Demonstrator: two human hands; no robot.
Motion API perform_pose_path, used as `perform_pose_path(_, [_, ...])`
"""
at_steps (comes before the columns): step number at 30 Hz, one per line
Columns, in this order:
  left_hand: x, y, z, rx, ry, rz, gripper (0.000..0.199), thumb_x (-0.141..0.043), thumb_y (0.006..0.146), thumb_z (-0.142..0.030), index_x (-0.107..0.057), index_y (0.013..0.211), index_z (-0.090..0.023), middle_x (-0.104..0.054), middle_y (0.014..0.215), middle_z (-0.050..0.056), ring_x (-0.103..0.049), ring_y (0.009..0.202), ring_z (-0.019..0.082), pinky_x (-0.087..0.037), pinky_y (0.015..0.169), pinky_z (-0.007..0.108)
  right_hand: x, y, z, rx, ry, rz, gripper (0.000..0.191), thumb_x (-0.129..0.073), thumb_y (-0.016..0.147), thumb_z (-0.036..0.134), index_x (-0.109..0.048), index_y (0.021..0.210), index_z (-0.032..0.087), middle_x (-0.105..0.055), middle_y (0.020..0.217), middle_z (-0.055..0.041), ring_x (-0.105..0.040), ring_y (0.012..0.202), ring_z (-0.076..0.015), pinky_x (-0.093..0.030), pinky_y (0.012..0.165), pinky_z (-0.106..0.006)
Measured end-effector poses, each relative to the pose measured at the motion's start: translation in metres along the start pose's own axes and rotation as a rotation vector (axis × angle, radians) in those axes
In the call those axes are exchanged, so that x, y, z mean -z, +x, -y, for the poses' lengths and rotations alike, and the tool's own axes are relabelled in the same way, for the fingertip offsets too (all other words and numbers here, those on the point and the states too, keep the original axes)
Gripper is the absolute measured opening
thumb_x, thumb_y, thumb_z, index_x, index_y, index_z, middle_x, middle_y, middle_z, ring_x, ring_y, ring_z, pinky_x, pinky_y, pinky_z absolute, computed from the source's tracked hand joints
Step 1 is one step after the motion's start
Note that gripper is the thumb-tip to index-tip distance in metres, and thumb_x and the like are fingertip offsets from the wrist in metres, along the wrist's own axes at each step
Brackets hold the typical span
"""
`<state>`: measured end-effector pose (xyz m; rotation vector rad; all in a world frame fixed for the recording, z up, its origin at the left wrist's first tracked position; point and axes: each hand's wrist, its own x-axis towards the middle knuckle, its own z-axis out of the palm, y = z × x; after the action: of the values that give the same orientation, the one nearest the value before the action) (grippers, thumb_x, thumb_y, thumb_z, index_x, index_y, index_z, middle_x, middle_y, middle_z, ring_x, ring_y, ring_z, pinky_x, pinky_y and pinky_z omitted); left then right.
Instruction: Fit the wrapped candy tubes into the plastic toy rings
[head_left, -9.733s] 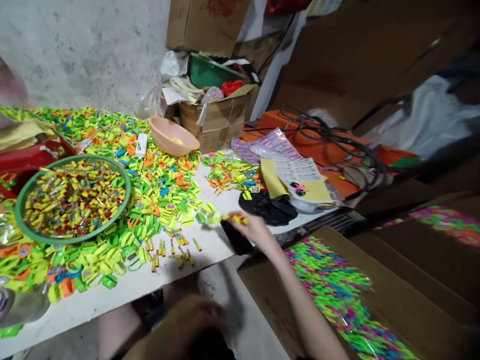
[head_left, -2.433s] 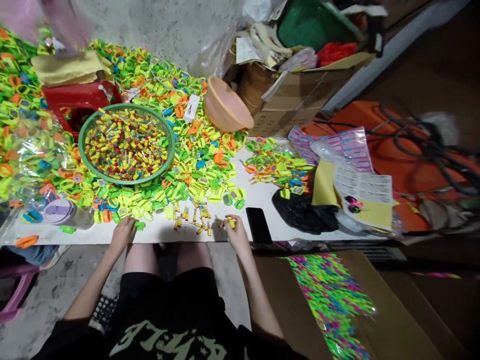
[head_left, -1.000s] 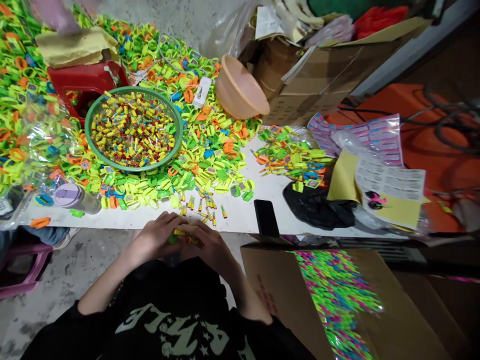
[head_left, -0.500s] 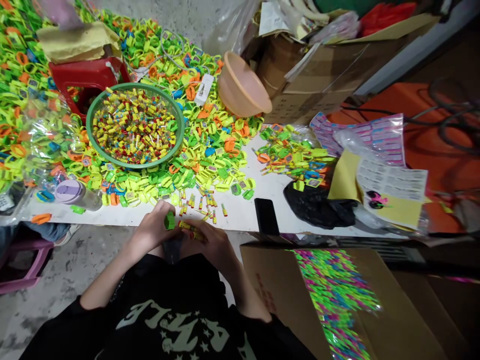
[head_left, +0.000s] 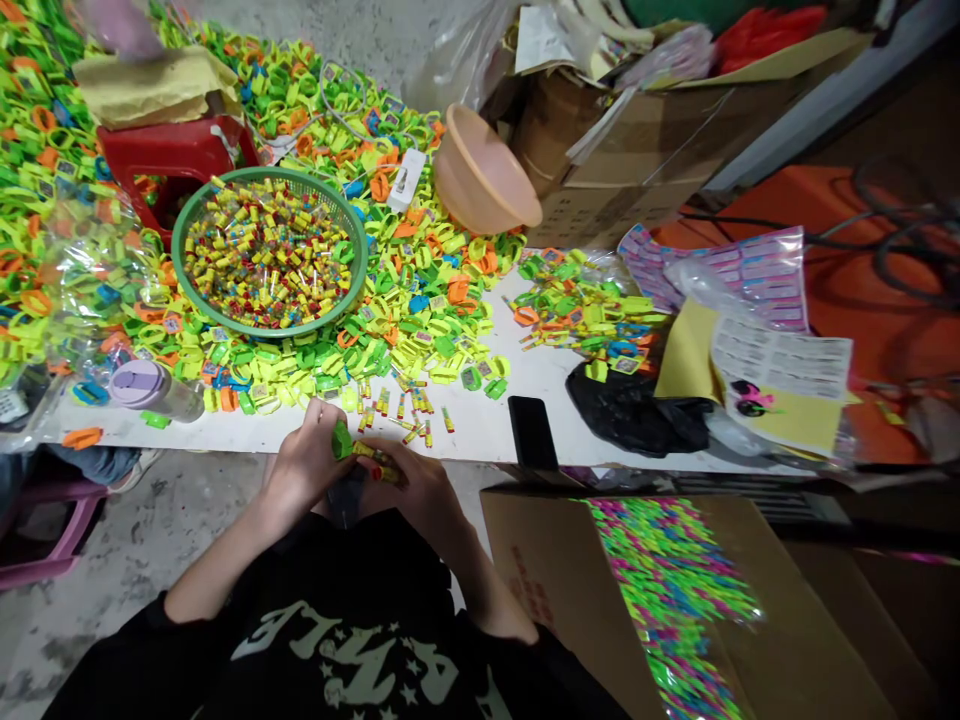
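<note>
Over the table's front edge, my left hand (head_left: 301, 462) is closed on a small green plastic toy watch (head_left: 341, 440). Close beside it, my right hand (head_left: 426, 488) is closed around several small yellow tubes with red ends (head_left: 384, 470). One tube's end meets the green toy watch, though I cannot tell whether it sits inside. Just beyond my hands, loose yellow tubes (head_left: 416, 400) lie scattered on the white table (head_left: 480, 425). A green basket (head_left: 363, 270) heaped with similar tubes rests among a wide spread of green, yellow, orange and blue toy watches (head_left: 442, 330).
Right of my hands lie a black phone (head_left: 534, 432), a black plastic bag (head_left: 637, 415) and a smaller pile of watches with tubes (head_left: 592, 310). A cardboard box (head_left: 562, 590) of bright thin pieces stands below. A lidded bottle (head_left: 154, 390) and tilted pink basin (head_left: 484, 175) are also there.
My right hand has moved slightly left, bringing a tube's end against the green toy watch. The watch has turned a little in my left hand.
</note>
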<state>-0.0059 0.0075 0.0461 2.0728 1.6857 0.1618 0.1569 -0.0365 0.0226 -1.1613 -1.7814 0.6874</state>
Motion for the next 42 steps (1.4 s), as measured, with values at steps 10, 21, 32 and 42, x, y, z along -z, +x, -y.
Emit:
perform_pose_path(10, [0.000,-0.002,0.001,-0.010,-0.011,-0.008,0.026,-0.059,0.078,-0.032,-0.046,0.100,-0.025,-0.047,0.101,0.000,-0.059,0.077,0.016,-0.042,0.063,0.025,0.001,-0.001,0.004,-0.047,0.005,-0.019,0.020,-0.059,0.087,0.025,-0.063,0.105,0.019,-0.073,0.094,-0.0035,-0.070,0.082,-0.0155,-0.055,0.074,-0.022])
perform_pose_path(21, [-0.009,-0.002,-0.001,0.031,0.150,-0.005,0.025,-0.054,0.082,-0.033,-0.044,0.103,-0.024,-0.049,0.108,0.002,-0.063,0.075,0.017,-0.040,0.057,0.026,0.003,0.000,0.003,-0.049,-0.016,0.012,0.019,-0.056,0.088,0.027,-0.063,0.105,0.019,-0.073,0.093,-0.0044,-0.071,0.081,-0.0162,-0.055,0.071,-0.022])
perform_pose_path(32, [-0.018,-0.003,-0.012,-0.070,0.337,0.051,0.022,-0.043,0.087,-0.019,-0.046,0.108,-0.013,-0.052,0.107,0.015,-0.063,0.086,0.024,-0.045,0.059,0.028,-0.001,-0.009,-0.007,-0.040,0.006,0.068,0.016,-0.052,0.089,0.027,-0.061,0.100,0.019,-0.072,0.083,-0.0043,-0.069,0.072,-0.0162,-0.053,0.063,-0.023])
perform_pose_path(42, [-0.036,0.001,-0.023,-0.047,0.448,0.133,0.029,-0.047,0.084,-0.014,-0.047,0.113,-0.008,-0.052,0.108,0.018,-0.063,0.084,0.027,-0.050,0.062,0.031,-0.009,-0.018,-0.034,-0.135,0.030,0.182,0.016,-0.052,0.086,0.021,-0.061,0.098,0.017,-0.071,0.084,-0.0051,-0.067,0.075,-0.0172,-0.051,0.064,-0.026])
